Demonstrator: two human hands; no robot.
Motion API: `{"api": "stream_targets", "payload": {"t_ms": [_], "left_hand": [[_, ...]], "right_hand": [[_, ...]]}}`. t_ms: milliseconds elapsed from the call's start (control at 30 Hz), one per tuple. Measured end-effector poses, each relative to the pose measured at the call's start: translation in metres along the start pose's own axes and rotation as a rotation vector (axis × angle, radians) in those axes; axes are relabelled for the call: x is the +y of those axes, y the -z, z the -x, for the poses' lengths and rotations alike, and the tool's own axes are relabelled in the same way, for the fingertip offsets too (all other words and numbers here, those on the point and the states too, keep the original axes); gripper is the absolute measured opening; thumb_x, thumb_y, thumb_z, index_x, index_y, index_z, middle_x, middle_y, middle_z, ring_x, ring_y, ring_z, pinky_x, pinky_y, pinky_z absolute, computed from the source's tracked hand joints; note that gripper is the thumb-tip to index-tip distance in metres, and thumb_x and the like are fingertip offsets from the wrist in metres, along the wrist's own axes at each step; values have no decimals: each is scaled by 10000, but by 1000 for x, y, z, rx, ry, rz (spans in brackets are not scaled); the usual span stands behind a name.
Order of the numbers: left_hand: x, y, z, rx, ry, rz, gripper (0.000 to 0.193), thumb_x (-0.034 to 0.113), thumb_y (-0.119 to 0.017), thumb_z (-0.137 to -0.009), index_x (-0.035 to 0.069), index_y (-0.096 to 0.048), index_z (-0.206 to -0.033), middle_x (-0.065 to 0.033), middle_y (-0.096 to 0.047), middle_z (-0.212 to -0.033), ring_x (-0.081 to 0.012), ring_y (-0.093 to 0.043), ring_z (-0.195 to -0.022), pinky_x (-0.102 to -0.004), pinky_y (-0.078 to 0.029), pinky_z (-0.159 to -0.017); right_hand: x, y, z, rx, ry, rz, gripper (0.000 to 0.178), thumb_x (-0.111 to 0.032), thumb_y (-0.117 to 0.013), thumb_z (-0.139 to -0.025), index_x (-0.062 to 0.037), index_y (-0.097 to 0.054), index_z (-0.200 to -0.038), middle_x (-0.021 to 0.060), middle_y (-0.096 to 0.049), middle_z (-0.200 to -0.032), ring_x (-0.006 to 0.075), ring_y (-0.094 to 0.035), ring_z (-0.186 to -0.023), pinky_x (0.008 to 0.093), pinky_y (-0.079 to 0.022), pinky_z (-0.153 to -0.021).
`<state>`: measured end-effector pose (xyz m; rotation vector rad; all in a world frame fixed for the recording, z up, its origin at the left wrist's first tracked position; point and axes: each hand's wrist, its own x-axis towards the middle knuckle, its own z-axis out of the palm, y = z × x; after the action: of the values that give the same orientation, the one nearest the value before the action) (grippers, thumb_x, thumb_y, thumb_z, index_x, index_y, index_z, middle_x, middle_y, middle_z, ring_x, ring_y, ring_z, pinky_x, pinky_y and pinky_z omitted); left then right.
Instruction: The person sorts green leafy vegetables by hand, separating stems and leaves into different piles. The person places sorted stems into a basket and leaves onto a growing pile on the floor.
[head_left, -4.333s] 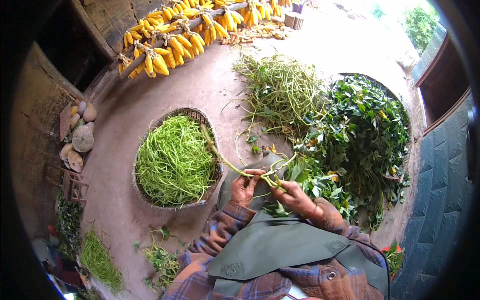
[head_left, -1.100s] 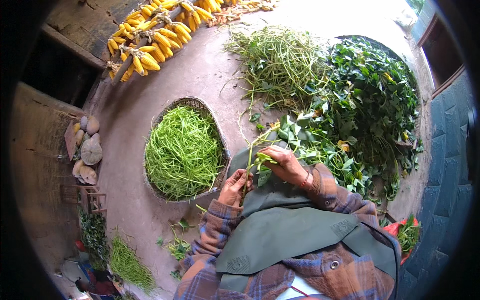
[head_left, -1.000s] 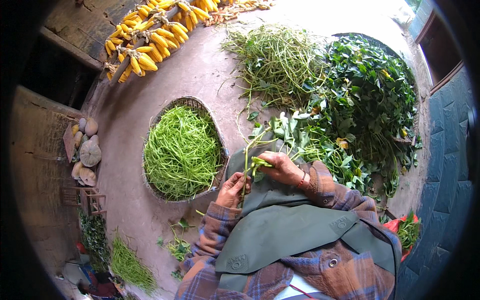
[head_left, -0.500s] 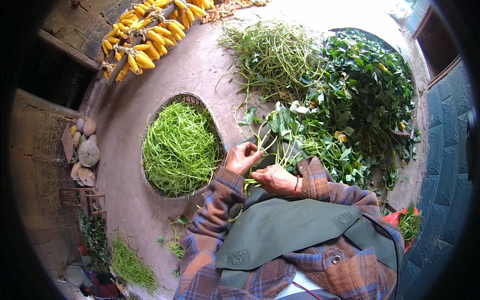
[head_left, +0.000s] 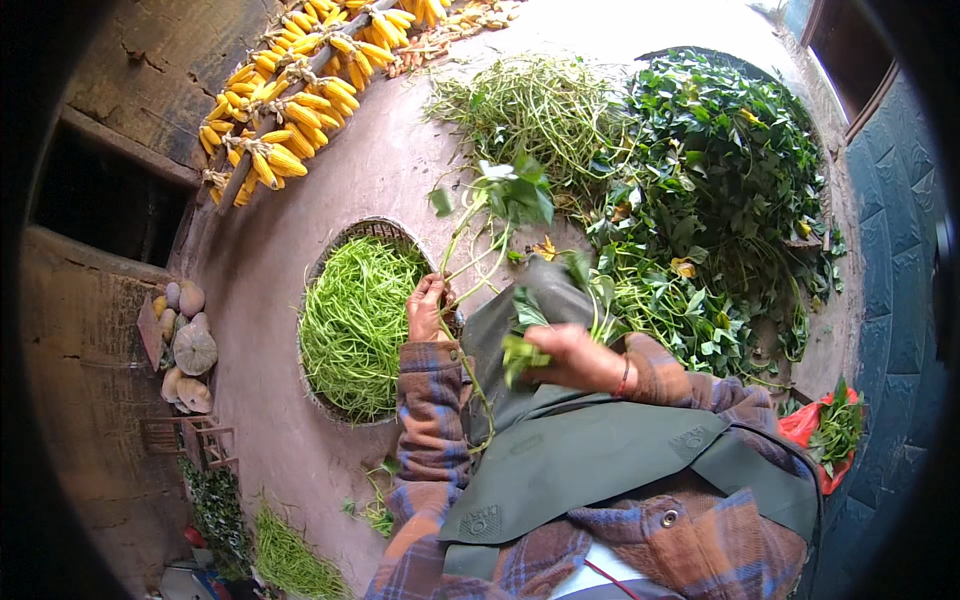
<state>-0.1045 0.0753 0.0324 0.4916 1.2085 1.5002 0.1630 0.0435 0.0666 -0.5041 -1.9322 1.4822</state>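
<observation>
My left hand (head_left: 426, 305) is closed in a pinch on a long leafy vine (head_left: 462, 225). The vine's leaves spread out above the hand, and its stem trails down past my sleeve. Blurred by motion, my right hand (head_left: 575, 358) is closed on green leafy stems (head_left: 522, 356) over the dark apron (head_left: 590, 435). Just left of my left hand stands a round woven basket (head_left: 383, 228), full of bright green stripped stems (head_left: 360, 325). To the right of my hands lies a large heap of leafy vines (head_left: 710, 180).
A pile of bare, paler stems (head_left: 530, 110) lies beyond my hands. Yellow corn cobs (head_left: 290, 120) hang on a pole at upper left. Pumpkins (head_left: 195, 348) and a small wooden stool (head_left: 205, 443) line the left wall. A red bag of greens (head_left: 825, 430) sits at right.
My hands have moved apart from their place together over the lap. The left went left and up with the vine, to the basket's edge; the right shifted slightly right.
</observation>
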Motion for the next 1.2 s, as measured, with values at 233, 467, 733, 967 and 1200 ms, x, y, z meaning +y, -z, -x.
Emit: {"api": "stream_targets", "payload": {"t_ms": [233,467,733,967,1200], "left_hand": [[3,-37,47,-132,311,153,125,148,-619,-939,40,-641,-998,-30,-628,-776,-120,-577,-601,-217,-459,-511],[-12,-54,48,-10,202,61,60,109,-599,-923,53,-612,-905,0,-572,-722,-98,-515,-576,-222,-419,-519],[-6,-38,39,-58,264,189,110,163,-560,-969,52,-565,-966,-8,-509,-752,-100,-481,-613,-209,-386,-492],[0,-46,38,-106,248,297,134,181,-551,-980,50,-562,-953,-18,-510,-733,-108,-485,-602,-234,-409,-492],[-34,-36,22,52,53,137,54,98,-605,-949,94,-555,-929,-13,-554,-773,-107,-488,-592,-252,-418,-537]], "right_hand": [[0,47,-57,333,297,743,272,-21,-647,-720,-36,-612,-989,106,-647,-999,281,-613,-899,350,-542,-728],[0,6,-38,90,160,867,107,-97,-612,-731,-79,-527,-794,72,-570,-753,266,-582,-787,381,-514,-605],[6,23,-50,320,251,817,222,-23,-604,-669,-66,-581,-886,96,-639,-891,272,-607,-882,422,-457,-763],[46,0,-39,216,22,275,205,-31,-660,-783,-55,-528,-939,169,-556,-658,385,-598,-630,419,-457,-531],[13,-18,-15,51,-90,430,105,-48,-592,-804,-41,-507,-866,210,-571,-607,433,-606,-616,523,-467,-536]]}}
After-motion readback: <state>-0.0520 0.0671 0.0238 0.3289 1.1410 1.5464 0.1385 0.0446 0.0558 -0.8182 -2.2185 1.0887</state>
